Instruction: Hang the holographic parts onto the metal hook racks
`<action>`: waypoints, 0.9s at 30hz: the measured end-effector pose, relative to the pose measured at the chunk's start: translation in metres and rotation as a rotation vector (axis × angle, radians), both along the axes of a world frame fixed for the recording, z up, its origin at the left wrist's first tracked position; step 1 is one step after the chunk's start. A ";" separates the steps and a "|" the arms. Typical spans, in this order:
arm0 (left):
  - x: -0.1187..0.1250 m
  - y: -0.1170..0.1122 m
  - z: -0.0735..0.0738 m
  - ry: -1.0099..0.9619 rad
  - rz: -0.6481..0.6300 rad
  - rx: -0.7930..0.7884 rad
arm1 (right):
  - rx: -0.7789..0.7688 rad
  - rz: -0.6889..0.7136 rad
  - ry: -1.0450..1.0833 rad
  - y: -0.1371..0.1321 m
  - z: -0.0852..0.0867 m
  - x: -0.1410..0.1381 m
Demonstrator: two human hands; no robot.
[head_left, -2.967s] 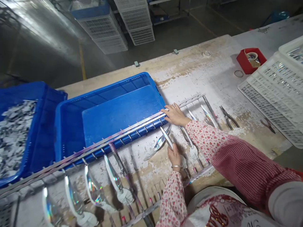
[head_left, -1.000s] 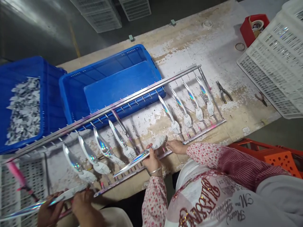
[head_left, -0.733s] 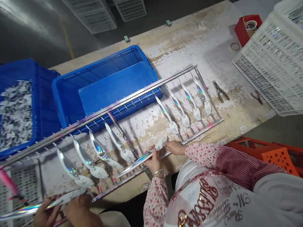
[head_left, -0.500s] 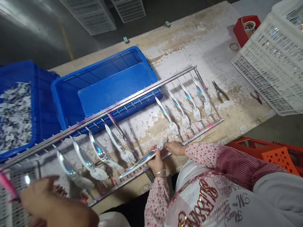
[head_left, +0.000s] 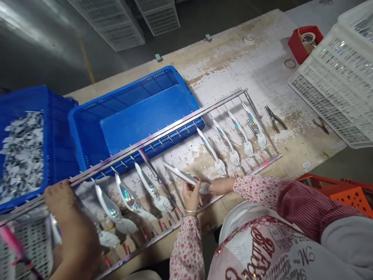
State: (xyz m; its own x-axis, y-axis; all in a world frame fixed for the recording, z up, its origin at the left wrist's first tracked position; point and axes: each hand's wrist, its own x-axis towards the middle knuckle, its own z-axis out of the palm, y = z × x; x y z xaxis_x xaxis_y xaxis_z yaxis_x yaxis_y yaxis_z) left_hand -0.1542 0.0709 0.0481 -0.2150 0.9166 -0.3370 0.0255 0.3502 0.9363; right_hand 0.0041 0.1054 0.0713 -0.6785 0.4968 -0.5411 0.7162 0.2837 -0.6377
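Note:
My left hand (head_left: 190, 195), with a bracelet at the wrist, is closed on a long shiny holographic lure (head_left: 181, 175) that points up and left over the metal rack (head_left: 175, 134). Fingers of my right hand (head_left: 219, 186) pinch the lure's white-wrapped end (head_left: 204, 188) at the rack's near rail. Several like lures hang in a row on the rack, some to the right (head_left: 233, 144) and some to the left (head_left: 128, 196) of my hands.
A co-worker's hand (head_left: 70, 227) rests on the rack's left end. Behind the rack are a blue crate (head_left: 87, 116) and a blue bin of grey scraps (head_left: 20, 155). White crates (head_left: 338, 77), pliers (head_left: 275, 118) and a red tape tray (head_left: 300, 41) lie right.
The lure in my hands has swung from pointing down-left to pointing up-left over the rack. The co-worker's hand has let go of its own lure and come onto the rack's left end.

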 end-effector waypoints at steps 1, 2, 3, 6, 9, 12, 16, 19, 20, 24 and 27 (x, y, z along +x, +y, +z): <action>0.001 0.009 -0.001 0.032 -0.054 0.002 | 0.026 0.008 0.004 0.022 0.009 -0.001; 0.004 0.017 -0.002 0.073 -0.087 0.002 | 0.067 -0.005 0.005 0.050 0.019 -0.001; 0.009 0.025 -0.004 0.116 -0.098 0.001 | 0.155 -0.057 0.022 0.081 0.030 -0.001; 0.027 0.044 -0.012 0.234 -0.072 -0.019 | 0.403 -0.270 0.016 0.174 0.052 0.006; 0.038 0.055 -0.022 0.327 -0.014 -0.042 | 0.654 -0.370 -0.060 0.228 0.050 0.013; 0.041 0.063 -0.028 0.379 0.045 -0.083 | 0.763 -0.353 -0.088 0.233 0.034 0.014; 0.042 0.072 -0.030 0.421 0.075 -0.094 | 0.807 -0.365 -0.082 0.219 0.024 0.011; 0.045 0.077 -0.029 0.418 0.064 -0.110 | 0.820 -0.360 -0.083 0.217 0.023 0.011; 0.046 0.078 -0.028 0.427 0.057 -0.111 | 0.829 -0.360 -0.084 0.217 0.023 0.011; 0.049 0.082 -0.026 0.513 0.007 -0.081 | 0.857 -0.366 -0.080 0.222 0.019 0.012; 0.040 0.084 -0.024 0.504 -0.039 -0.093 | 0.831 -0.370 -0.049 0.224 0.017 0.009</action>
